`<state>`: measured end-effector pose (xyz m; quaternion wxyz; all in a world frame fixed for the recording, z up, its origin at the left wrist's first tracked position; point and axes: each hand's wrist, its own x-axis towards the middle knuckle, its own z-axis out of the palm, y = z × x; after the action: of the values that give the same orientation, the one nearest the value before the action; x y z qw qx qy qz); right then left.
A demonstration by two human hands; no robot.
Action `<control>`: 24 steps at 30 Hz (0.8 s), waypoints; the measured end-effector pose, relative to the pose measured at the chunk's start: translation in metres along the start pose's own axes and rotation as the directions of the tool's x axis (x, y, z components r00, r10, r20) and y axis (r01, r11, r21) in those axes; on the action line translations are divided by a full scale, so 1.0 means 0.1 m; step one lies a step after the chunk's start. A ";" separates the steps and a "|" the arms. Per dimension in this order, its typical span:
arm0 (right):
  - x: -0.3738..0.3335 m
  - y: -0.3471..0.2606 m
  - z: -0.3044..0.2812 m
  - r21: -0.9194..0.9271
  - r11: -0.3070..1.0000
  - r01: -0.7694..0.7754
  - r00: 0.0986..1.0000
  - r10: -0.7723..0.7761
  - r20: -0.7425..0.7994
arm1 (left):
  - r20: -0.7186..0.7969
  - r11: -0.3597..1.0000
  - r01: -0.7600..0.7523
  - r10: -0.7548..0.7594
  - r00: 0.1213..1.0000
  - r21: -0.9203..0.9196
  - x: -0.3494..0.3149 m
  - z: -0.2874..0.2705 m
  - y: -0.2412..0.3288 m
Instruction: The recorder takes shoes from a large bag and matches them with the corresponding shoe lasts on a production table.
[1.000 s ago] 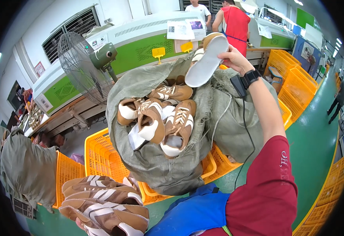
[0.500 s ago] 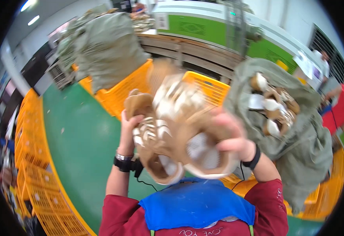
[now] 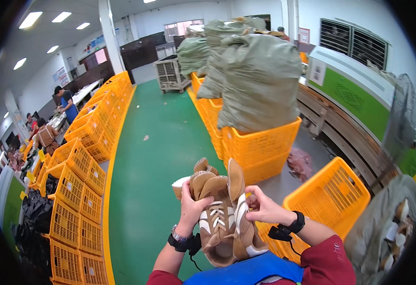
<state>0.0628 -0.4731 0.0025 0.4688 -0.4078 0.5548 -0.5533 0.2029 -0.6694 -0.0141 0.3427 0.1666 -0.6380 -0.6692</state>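
In front of my chest is a bundle of tan shoe uppers (image 3: 217, 223) with white stripes and white laces, their tongues and collars fanned upward. My left hand (image 3: 192, 207) is closed round the bundle's left side, thumb lying over the laced front. At the other side, my right hand (image 3: 265, 207) has its fingers bent and pinching a striped upper (image 3: 240, 213). How many pieces are nested in the bundle is hidden.
An empty-looking orange crate (image 3: 329, 202) stands tilted at right, near a grey-green sack (image 3: 384, 228) of uppers. Ahead, a full sack (image 3: 260, 80) sits on stacked orange crates (image 3: 260, 152). Crate rows (image 3: 82, 199) line the green walkway (image 3: 153, 142) at left; people work beyond.
My view has swung left along the walkway, so the open sack now lies at the far right. The uppers, spread apart and blurred before, are now gathered closer together between my hands.
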 end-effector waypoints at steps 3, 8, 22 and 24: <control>1.12 0.00 -0.33 -0.011 0.997 0.074 0.997 -0.074 -0.008 | -0.085 0.985 -0.094 0.107 0.991 0.148 0.90 -0.42 -0.16; 2.94 0.10 -0.49 -0.034 0.977 0.212 0.967 -0.205 0.152 | -0.049 0.723 -0.246 0.360 0.931 0.646 2.06 -1.19 -0.13; 8.02 -0.42 -0.45 -0.231 0.930 0.285 0.853 -0.136 0.505 | -0.405 0.834 -0.094 0.359 0.841 0.544 5.30 -3.67 -0.83; 8.66 -0.45 -0.72 -0.182 0.929 0.322 0.854 -0.202 0.478 | -0.344 0.843 -0.111 0.330 0.879 0.526 6.13 -3.90 -0.88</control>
<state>-0.2080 -1.3004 -0.0157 0.4476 -0.6542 0.4358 -0.4263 0.0043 -1.3734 -0.0184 0.4948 0.3121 -0.7124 -0.3876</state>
